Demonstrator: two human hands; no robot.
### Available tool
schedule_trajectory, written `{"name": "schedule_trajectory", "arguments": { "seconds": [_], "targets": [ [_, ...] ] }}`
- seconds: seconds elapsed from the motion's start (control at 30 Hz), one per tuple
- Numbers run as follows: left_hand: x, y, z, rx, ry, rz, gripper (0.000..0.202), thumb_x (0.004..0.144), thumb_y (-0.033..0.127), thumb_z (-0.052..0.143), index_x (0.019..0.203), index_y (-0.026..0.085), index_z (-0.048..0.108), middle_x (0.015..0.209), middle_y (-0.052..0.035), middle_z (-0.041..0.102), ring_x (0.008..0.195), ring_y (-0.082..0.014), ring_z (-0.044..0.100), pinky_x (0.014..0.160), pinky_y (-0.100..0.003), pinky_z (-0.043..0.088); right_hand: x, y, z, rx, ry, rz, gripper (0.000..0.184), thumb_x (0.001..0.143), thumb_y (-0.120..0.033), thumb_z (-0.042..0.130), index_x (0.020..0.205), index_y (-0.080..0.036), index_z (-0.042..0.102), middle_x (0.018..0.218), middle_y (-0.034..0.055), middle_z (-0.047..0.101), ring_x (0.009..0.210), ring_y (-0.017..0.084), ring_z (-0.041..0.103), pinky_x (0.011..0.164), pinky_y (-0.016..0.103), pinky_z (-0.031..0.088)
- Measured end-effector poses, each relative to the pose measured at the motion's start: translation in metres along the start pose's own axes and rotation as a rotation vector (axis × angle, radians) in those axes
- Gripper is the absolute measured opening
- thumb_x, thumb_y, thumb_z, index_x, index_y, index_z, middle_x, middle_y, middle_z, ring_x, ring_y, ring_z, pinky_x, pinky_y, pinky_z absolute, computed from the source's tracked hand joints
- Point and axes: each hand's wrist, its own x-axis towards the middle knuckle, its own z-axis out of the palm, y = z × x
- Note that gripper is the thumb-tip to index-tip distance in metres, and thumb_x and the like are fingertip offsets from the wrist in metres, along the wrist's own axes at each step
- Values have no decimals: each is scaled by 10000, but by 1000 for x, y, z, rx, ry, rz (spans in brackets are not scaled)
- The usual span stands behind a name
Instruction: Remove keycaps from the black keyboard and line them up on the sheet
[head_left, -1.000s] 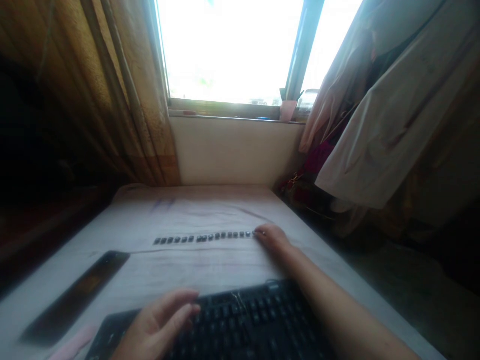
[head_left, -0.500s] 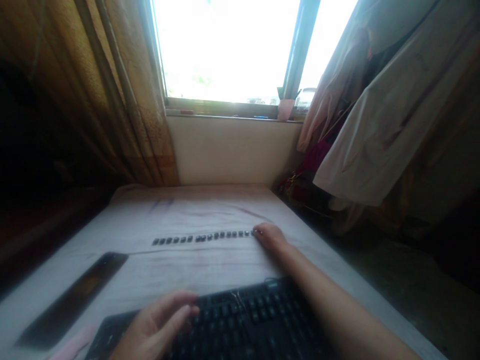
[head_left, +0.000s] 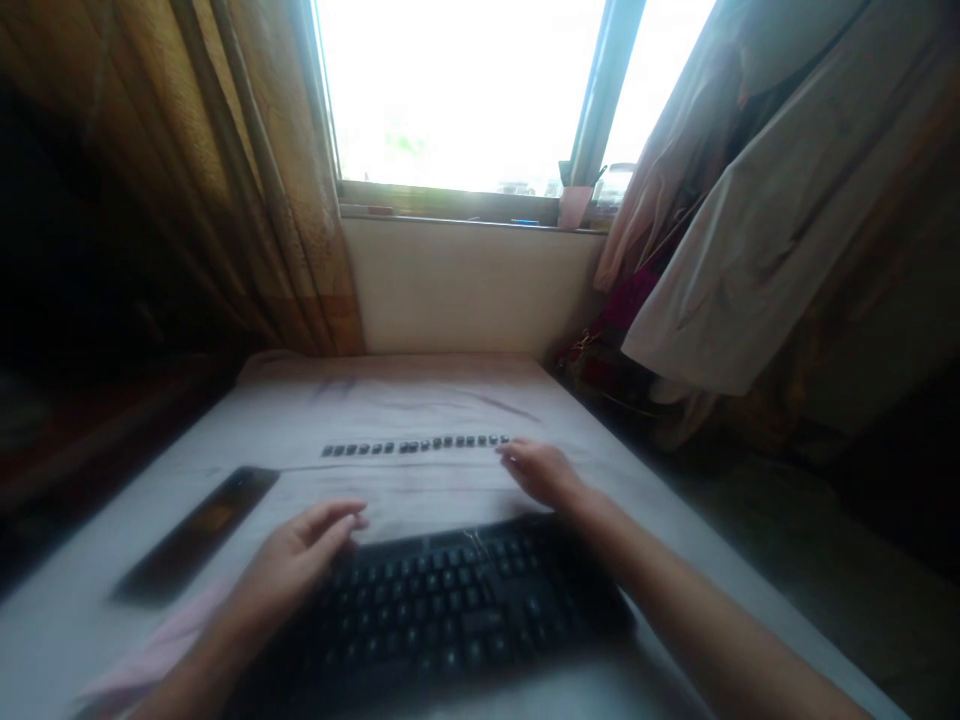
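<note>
A black keyboard (head_left: pixel 450 600) lies in front of me on a white cloth (head_left: pixel 420 400). Beyond it runs a straight row of several small dark keycaps (head_left: pixel 416 445). My left hand (head_left: pixel 296 560) rests on the keyboard's far left corner, fingers stretched out and holding nothing. My right hand (head_left: pixel 544 472) hovers just behind the keyboard's far right edge, a little below the right end of the keycap row, with its fingers slightly bent and apart and nothing visible in them.
A dark flat ruler-like strip (head_left: pixel 199 530) lies to the left on the cloth. A pink thing (head_left: pixel 161 650) shows at the lower left. Curtains (head_left: pixel 247 180) hang left, clothes (head_left: pixel 757 220) right, and a window sill (head_left: pixel 465 210) sits behind.
My right hand has drawn back from the right end of the keycap row toward the keyboard. The view has tilted down, so more of the keyboard shows. My left hand stays on the keyboard's left.
</note>
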Motion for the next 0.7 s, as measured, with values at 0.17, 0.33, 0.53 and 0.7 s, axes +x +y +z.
{"name": "schedule_trajectory", "arguments": {
  "seconds": [0.17,0.33,0.53,0.7],
  "targets": [
    [5,-17,-24,83,88,78,554,654,605,645,1015,189,704,982,-107,753,878,-283,698,686,-351,543,-51,-46,-11,-65,-64,-341,317,912,-149,465,1165,-257,622,1047,57,678,846,177,652,701,248,477],
    [-6,-45,-56,179,281,114,511,639,573,644,973,195,725,1068,-115,728,1062,-324,633,938,-436,463,-78,-64,-10,-196,-37,-557,295,925,-154,472,1169,-259,599,1055,70,651,745,171,631,618,249,465],
    [-36,-72,-70,110,400,82,477,681,507,630,1043,201,687,1019,-104,730,1023,-311,657,863,-401,515,-79,-68,2,-169,52,-518,176,924,-180,476,924,-189,652,804,73,655,676,183,600,607,263,455],
    [-49,-88,-61,38,472,96,526,732,523,569,1091,149,654,1118,-144,694,1052,-282,642,925,-391,479,-78,-69,-1,-230,8,-529,196,879,-90,469,808,-165,635,719,72,644,616,170,582,565,250,424]
  ]
}}
